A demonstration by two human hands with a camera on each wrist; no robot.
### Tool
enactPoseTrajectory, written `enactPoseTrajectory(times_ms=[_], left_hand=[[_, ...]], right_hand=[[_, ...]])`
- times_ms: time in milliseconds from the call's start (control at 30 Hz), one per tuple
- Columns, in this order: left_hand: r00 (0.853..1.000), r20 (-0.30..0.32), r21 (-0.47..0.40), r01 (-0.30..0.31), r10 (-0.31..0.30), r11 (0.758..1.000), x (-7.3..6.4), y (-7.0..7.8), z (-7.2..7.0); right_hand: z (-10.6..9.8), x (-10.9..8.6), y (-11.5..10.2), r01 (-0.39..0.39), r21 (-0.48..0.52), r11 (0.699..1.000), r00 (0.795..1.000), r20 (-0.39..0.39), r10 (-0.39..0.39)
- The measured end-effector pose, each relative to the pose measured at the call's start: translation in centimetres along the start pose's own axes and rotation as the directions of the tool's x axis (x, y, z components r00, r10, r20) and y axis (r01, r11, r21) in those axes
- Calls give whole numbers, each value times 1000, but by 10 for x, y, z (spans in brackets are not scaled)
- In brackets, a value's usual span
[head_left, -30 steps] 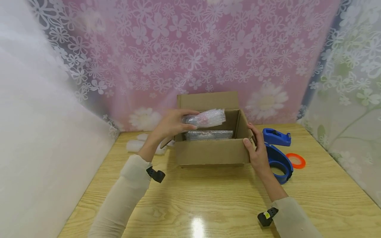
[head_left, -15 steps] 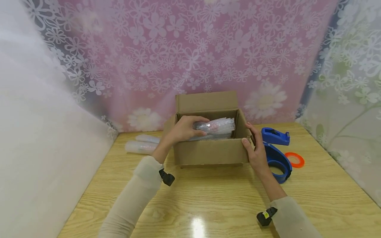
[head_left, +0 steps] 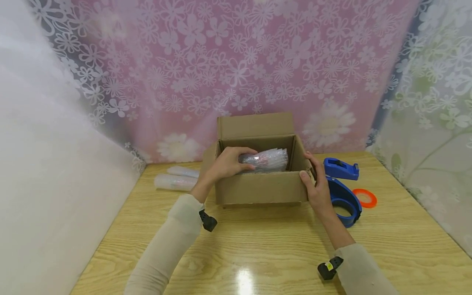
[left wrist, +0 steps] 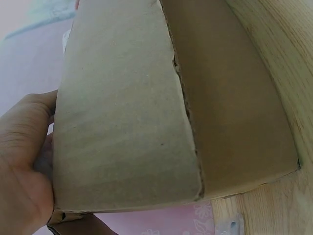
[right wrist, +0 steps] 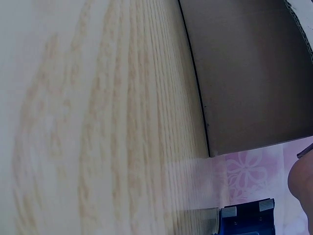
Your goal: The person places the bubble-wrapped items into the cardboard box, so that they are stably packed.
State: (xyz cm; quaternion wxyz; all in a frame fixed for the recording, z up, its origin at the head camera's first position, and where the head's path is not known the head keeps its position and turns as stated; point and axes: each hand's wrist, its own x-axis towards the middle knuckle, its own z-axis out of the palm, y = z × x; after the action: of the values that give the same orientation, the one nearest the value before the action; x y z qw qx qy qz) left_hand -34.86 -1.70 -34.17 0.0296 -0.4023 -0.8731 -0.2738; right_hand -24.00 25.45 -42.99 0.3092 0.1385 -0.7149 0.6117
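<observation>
An open cardboard box stands on the table with its flaps spread. Inside its mouth lies a bubble-wrapped bundle, whitish with a pinkish patch. My left hand reaches over the left side and grips the bundle's left end between thumb and fingers. In the left wrist view the box's front flap hides most of what that hand holds. At the right side, my right hand grips the box's edge, thumb in front and fingers over the side. Only a bit of the right hand shows in the right wrist view.
Two bubble-wrapped rolls lie left of the box. On the right are a blue tape dispenser, a larger blue tape holder and an orange tape roll. A floral curtain hangs behind.
My left hand has carried the bundle right and down into the box, covering the wrapped item seen lower inside earlier. The right hand has kept its grip on the box edge.
</observation>
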Motion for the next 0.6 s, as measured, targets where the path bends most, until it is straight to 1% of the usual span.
enactPoseTrajectory(times_ms=[133, 267, 467, 600], left_hand=[[1000, 16, 4, -8, 8, 1000, 0, -1, 1], [999, 43, 21, -19, 18, 1000, 1, -1, 3], [997, 83, 30, 3, -5, 1000, 0, 0, 3], [992, 129, 15, 10, -12, 1000, -1, 0, 3]], right_hand=[[1, 0, -7, -11, -9, 1000, 1000, 5, 11], [1, 0, -8, -5, -8, 1000, 1000, 4, 5], [1, 0, -6, -2, -8, 1000, 1000, 9, 2], [1, -1, -4, 1, -9, 1000, 1000, 9, -1]])
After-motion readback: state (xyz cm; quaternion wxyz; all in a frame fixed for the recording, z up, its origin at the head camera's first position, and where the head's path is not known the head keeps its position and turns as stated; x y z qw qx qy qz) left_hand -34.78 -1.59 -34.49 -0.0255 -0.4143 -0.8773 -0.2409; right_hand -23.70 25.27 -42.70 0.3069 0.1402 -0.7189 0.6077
